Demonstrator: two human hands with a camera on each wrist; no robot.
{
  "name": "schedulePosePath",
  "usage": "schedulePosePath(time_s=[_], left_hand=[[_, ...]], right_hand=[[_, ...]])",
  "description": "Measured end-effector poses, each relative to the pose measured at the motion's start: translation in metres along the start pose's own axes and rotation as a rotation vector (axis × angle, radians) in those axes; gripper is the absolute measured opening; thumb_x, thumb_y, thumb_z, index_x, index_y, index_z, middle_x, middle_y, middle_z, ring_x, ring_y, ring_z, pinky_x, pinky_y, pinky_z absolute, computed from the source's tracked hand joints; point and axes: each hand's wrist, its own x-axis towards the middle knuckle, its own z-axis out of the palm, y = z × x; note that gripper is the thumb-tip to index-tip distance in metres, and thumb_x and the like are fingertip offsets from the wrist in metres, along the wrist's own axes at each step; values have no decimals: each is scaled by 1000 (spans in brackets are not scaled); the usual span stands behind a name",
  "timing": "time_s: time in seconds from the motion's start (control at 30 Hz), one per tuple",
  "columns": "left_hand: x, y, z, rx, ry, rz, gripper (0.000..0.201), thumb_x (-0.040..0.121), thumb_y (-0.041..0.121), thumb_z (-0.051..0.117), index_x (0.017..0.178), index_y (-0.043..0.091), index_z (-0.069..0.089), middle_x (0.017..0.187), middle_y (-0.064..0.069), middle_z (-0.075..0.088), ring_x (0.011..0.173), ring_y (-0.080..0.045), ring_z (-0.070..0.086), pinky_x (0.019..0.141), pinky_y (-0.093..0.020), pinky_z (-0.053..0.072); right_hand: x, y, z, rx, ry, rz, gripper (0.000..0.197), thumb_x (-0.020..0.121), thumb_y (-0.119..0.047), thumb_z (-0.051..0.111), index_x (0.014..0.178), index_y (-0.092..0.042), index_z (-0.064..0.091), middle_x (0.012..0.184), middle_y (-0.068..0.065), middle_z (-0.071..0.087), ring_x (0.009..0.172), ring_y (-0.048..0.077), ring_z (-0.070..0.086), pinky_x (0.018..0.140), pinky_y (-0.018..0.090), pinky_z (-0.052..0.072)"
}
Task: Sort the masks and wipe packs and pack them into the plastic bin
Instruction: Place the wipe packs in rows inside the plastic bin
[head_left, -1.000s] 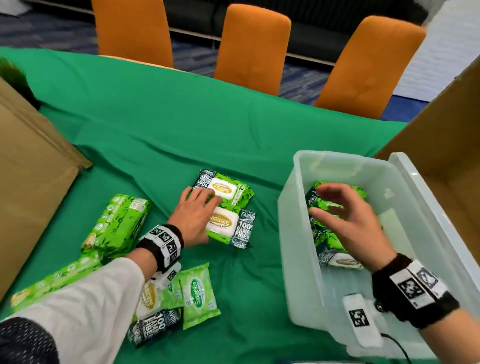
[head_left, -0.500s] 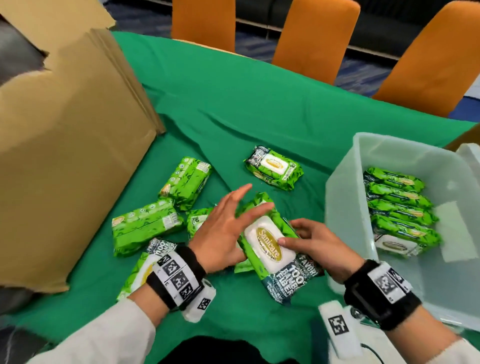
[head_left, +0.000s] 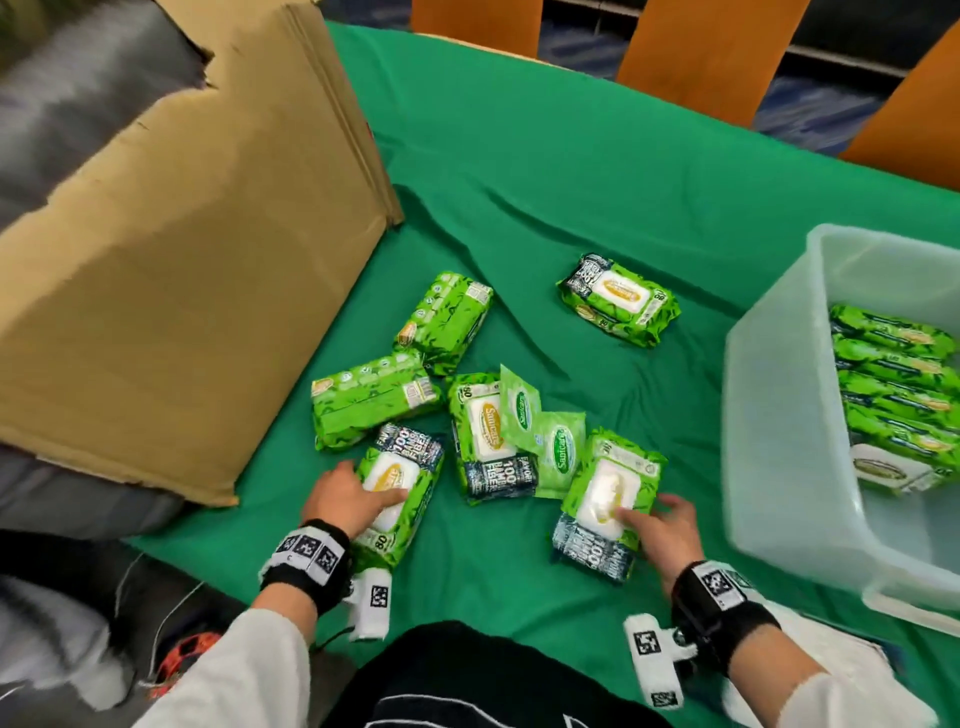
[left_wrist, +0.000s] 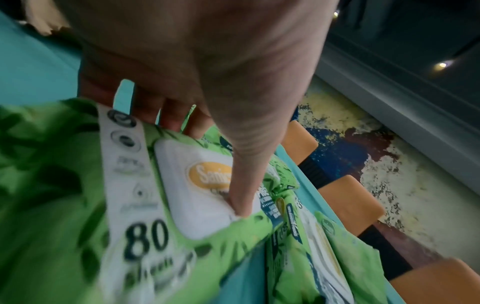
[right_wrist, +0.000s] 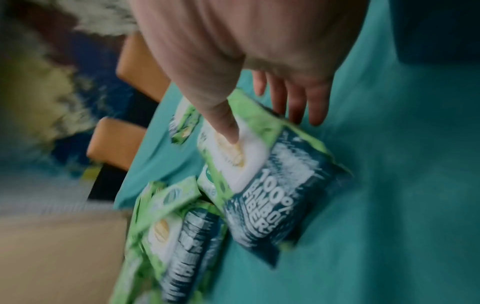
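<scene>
Left grip (head_left: 347, 500) pinches wipe pack (head_left: 396, 499) | right grip (head_left: 658, 530) pinches another pack (head_left: 605, 499) | risk: slick film slips mid-lift.

Head view bright, evenly lit, soft shadows in the green cloth (head_left: 571, 171) folds, upper left smeared by motion blur. Both wrist views dimmer, bluish cast, strong wide-angle stretch at edges; right wrist view heavily blurred throughout.

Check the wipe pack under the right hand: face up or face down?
Face up. The wipe pack shows its white flip lid, with the right hand thumb pressed on it.
</scene>
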Motion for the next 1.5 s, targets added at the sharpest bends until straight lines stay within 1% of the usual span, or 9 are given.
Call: schedulePosePath(time_s=[0.13, 0.37, 0.6, 0.73, 0.83, 1.0, 1.2, 1.37, 1.5], left_hand=[[8, 1, 0, -95, -116, -10, 110, 30, 80, 83, 116, 14, 67, 118, -7, 71, 98, -24, 69, 91, -41, 58], [-28, 26, -7, -184, -47, 78, 109, 54, 54, 93, 139, 9, 42, 133, -12, 60, 118, -33, 59, 96, -40, 51], [-82, 74, -19, -1030, -344, 157, 45, 86, 23, 77, 126, 13, 59, 105, 1, 77, 85, -11, 75, 70, -20, 57], [-92, 109, 0, -1210, -478, 215, 80, 77, 47, 81, 143, 14, 51, 130, -7, 70, 117, -26, 68, 105, -46, 50], [-66, 110, -12, -977, -375, 428, 82, 77, 79, 66, 138, 24, 61, 144, 1, 59, 135, -16, 53, 118, -47, 36], [43, 76, -63, 287, 258, 554, 109, 64, 66, 84, 154, 25, 37, 157, -5, 36, 142, -28, 37, 117, -49, 34], [95, 50, -68, 584, 150, 411, 136, 50, 63, 90, 158, 29, 16, 149, -8, 43, 134, -34, 46, 108, -53, 40], [48, 68, -80, -406, -161, 300, 115, 47, 42, 98, 147, 18, 46, 126, -7, 68, 104, -21, 67, 88, -30, 52], [-34, 88, -62, -1343, -681, 124, 94, 31, 25, 95, 119, 3, 72, 98, -15, 78, 83, -30, 77, 69, -42, 64]], right_hand=[[-7, -33, -15, -673, 154, -599, 70, 72, -15, 89, 131, -13, 53, 130, 11, 55, 121, 31, 51, 108, 43, 42], [-7, -101, 6, -1368, -432, -864, 48, 77, -36, 82, 121, -33, 62, 133, -7, 58, 125, 19, 54, 104, 38, 45], [-81, -124, 48, -281, -753, -299, 41, 83, -46, 75, 119, -31, 63, 121, -5, 71, 112, 18, 69, 102, 45, 55], [-124, -125, 70, 202, -741, -181, 53, 82, -24, 79, 130, -14, 61, 124, 10, 72, 116, 30, 69, 100, 45, 55], [-130, -137, 53, 285, -590, -207, 44, 83, -10, 76, 125, -3, 64, 114, 17, 75, 102, 32, 74, 85, 41, 61], [-121, -150, 19, 312, -485, -238, 26, 91, -8, 68, 116, -3, 68, 105, 18, 77, 84, 26, 77, 73, 37, 64], [-115, -143, 10, 378, -405, -165, 27, 93, -13, 67, 118, -3, 68, 104, 18, 77, 82, 26, 77, 63, 34, 62], [-110, -123, -11, 393, -365, -114, 29, 92, -16, 68, 118, -3, 68, 103, 19, 77, 83, 28, 77, 63, 36, 63], [-107, -117, -23, 445, -328, -81, 33, 90, -19, 69, 120, -6, 69, 106, 20, 76, 86, 31, 77, 64, 40, 63]])
